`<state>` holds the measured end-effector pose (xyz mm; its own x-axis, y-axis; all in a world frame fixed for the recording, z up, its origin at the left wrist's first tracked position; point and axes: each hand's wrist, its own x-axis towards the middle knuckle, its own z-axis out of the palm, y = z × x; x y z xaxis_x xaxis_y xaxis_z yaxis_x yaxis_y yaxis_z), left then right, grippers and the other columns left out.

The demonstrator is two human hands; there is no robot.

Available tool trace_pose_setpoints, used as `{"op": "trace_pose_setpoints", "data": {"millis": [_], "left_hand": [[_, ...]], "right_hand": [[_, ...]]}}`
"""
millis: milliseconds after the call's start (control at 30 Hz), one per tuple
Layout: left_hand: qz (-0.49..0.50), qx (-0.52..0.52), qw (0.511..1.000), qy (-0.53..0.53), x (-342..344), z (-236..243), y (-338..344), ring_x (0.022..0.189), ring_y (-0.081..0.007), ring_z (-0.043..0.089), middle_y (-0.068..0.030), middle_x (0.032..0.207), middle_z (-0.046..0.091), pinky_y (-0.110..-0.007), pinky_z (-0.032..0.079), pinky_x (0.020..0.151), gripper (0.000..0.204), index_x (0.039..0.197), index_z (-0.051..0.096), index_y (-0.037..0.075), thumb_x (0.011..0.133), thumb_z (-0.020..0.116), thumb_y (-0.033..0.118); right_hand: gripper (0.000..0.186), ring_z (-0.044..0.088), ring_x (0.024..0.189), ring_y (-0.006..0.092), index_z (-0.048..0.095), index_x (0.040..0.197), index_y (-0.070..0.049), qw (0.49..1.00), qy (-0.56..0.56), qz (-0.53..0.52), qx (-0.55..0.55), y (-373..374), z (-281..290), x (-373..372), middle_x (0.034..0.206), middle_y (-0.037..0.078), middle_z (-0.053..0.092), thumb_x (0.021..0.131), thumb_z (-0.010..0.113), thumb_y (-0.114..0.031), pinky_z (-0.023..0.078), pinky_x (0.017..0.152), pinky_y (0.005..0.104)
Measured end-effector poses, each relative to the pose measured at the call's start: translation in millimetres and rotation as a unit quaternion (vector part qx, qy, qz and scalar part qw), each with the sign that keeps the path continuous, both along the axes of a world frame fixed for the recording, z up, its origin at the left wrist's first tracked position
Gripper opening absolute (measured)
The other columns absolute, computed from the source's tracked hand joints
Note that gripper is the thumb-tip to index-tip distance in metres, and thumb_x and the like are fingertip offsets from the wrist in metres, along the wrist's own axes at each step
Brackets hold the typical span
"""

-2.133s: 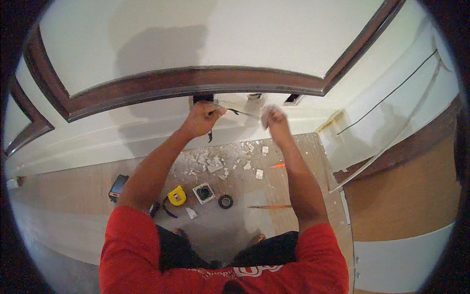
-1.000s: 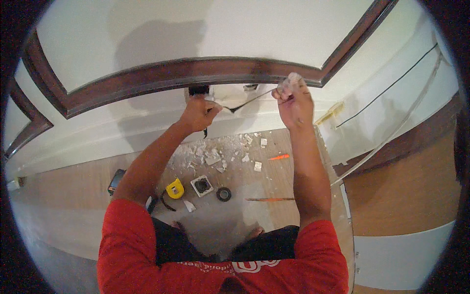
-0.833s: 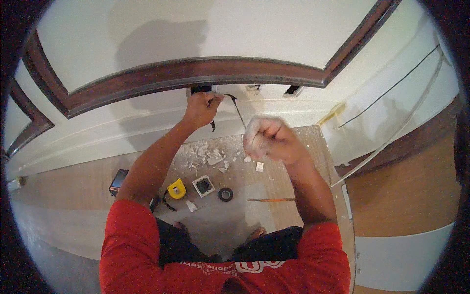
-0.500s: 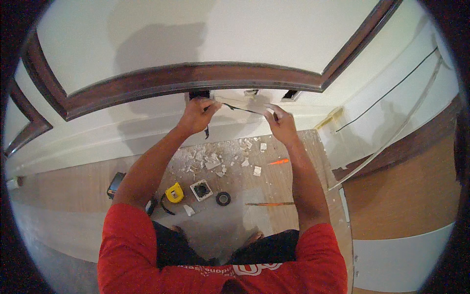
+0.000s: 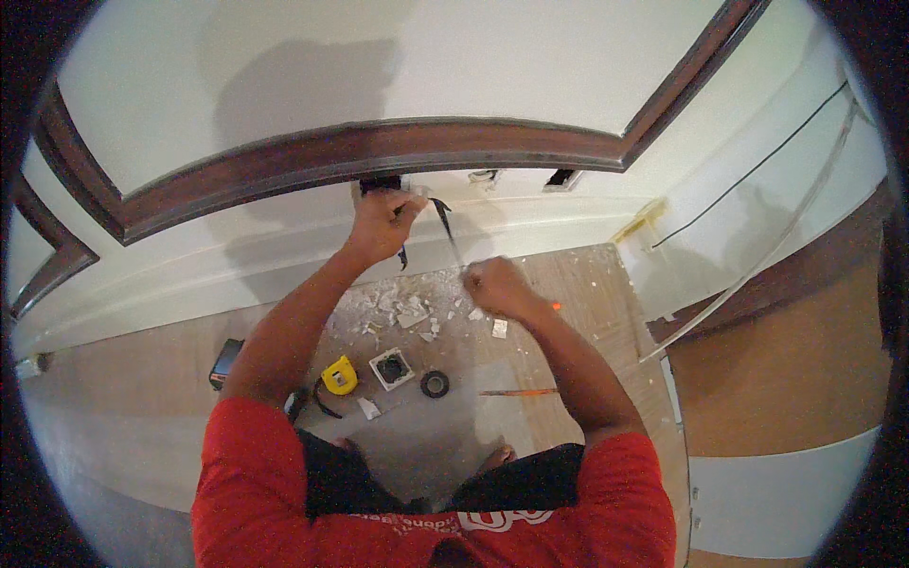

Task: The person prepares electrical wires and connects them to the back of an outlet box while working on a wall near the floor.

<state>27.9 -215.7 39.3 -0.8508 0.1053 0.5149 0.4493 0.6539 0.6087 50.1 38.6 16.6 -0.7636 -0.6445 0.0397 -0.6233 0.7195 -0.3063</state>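
Observation:
My left hand (image 5: pixel 386 227) is closed in a pinch just below a dark square opening (image 5: pixel 381 184) in the wall. From its fingertips a thin black strip (image 5: pixel 442 214), looking like electrical tape, slants down to my right hand (image 5: pixel 497 287). That hand is a closed fist, slightly blurred, low over the floor, with the strip's lower end at its fingers. Under my left palm hangs a short dark cable end (image 5: pixel 403 257). What exactly the left fingers pinch against the strip is hidden.
On the floor lie white plaster crumbs (image 5: pixel 409 310), a yellow tape measure (image 5: pixel 338 376), a square white-framed fitting (image 5: pixel 391 368), a black tape roll (image 5: pixel 435 383) and an orange-marked thin stick (image 5: pixel 516 392). Dark wooden moulding (image 5: pixel 398 149) runs above two more wall openings. A cable (image 5: pixel 753 170) hangs right.
My right hand has swung down and left from the wall toward the floor, closing into a fist. The black strip now slants downward instead of lying nearly level. My left hand stays put.

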Motion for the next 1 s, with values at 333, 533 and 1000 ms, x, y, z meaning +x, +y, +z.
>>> {"op": "trace_pose_setpoints", "data": {"millis": [333,533,1000], "left_hand": [[0.004,0.0,0.999,-0.047,4.8,5.3,-10.9,0.079,-0.0321,0.065,-0.0182,0.08,0.067,-0.04,0.048,0.071,0.023,0.092,0.071,0.002,0.092,0.06,0.023],[-0.018,-0.005,0.998,0.061,-9.0,-12.1,-10.2,0.073,-0.0326,0.063,-0.0186,0.077,0.065,-0.04,0.047,0.069,0.023,0.092,0.071,0.003,0.092,0.06,0.023],[-0.01,0.046,0.998,0.04,-4.5,-5.0,-10.0,0.064,-0.0295,0.059,-0.0175,0.07,0.062,-0.039,0.045,0.064,0.023,0.089,0.071,0.002,0.092,0.061,0.023]], "right_hand": [[0.012,0.058,0.059,0.0226,0.063,0.074,-0.003,0.955,0.039,0.068,-0.286,-37.5,99.6,40.0,0.067,0.013,0.061,0.081,0.062,-0.012,0.047,0.056,0.0361],[0.026,0.061,0.064,0.0401,0.062,0.073,-0.003,0.996,0.084,0.018,-0.013,28.4,-25.8,-17.2,0.067,0.02,0.061,0.085,0.057,-0.025,0.05,0.065,0.0497],[0.025,0.063,0.076,0.0383,0.063,0.074,-0.005,0.987,-0.084,0.115,0.069,-13.9,-1.5,27.3,0.078,0.018,0.064,0.083,0.058,-0.028,0.049,0.072,0.0512]]}}
